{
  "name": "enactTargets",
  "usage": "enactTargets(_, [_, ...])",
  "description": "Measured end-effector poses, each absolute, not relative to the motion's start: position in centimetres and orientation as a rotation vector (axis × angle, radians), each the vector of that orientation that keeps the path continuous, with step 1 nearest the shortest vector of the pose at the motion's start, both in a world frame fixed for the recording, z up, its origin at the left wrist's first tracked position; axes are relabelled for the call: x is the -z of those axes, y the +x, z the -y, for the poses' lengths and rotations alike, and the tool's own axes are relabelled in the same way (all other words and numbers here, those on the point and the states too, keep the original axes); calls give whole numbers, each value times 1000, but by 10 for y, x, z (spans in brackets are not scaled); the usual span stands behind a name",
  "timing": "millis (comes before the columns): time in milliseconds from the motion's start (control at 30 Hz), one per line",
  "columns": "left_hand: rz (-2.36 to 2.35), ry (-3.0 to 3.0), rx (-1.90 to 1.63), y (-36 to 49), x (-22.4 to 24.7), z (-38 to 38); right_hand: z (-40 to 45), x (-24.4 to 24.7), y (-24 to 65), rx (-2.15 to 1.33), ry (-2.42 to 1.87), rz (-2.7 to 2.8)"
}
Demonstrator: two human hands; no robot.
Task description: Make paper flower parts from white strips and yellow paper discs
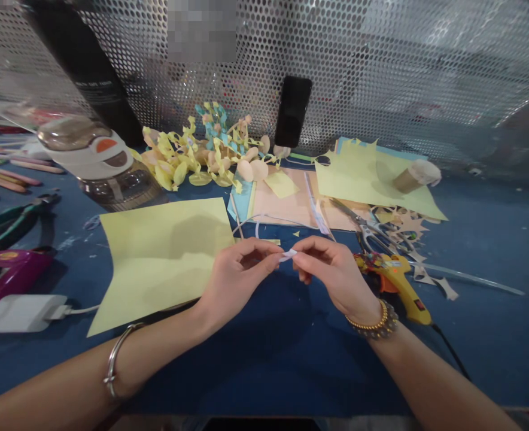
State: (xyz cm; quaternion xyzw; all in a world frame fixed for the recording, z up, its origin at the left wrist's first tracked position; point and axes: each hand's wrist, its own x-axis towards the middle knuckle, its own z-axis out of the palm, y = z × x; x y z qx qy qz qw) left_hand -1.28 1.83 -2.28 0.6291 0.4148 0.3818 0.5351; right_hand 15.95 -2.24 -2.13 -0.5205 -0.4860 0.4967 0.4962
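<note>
A small pale lilac strip (288, 255), perhaps paper or foam, is stretched between my two hands above the blue table. My left hand (242, 272) pinches its left end between thumb and forefinger. At the other end, the thumb and forefinger of my right hand (330, 269) close on the strip. Partly under my left wrist lies a large yellow sheet (161, 251). Just right of my right hand rests a yellow hot glue gun (401, 284), with a pair of scissors (367, 230) behind it.
Yellow, peach and blue craft flowers (201, 149) stand at the back beside a tilted bottle (105, 161). A black phone (294, 112) leans on the perforated metal panel. Pliers (17, 218), a white charger (26, 313) and a purple device (15, 272) lie left; paper scraps (403, 227) lie right.
</note>
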Motion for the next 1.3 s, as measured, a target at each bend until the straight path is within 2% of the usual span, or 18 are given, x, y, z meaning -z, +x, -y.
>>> enactTargets(600, [-870,1637,-1087,-14,28,-13,23,25,156,-1276,-1263,1104])
enactTargets(1100, [-927,1489,-873,-13,22,-17,24,22,155,-1155,-1260,1185])
enactTargets(1300, [-866,1438,-902,-14,23,-17,25,20,154,-1141,-1244,1233])
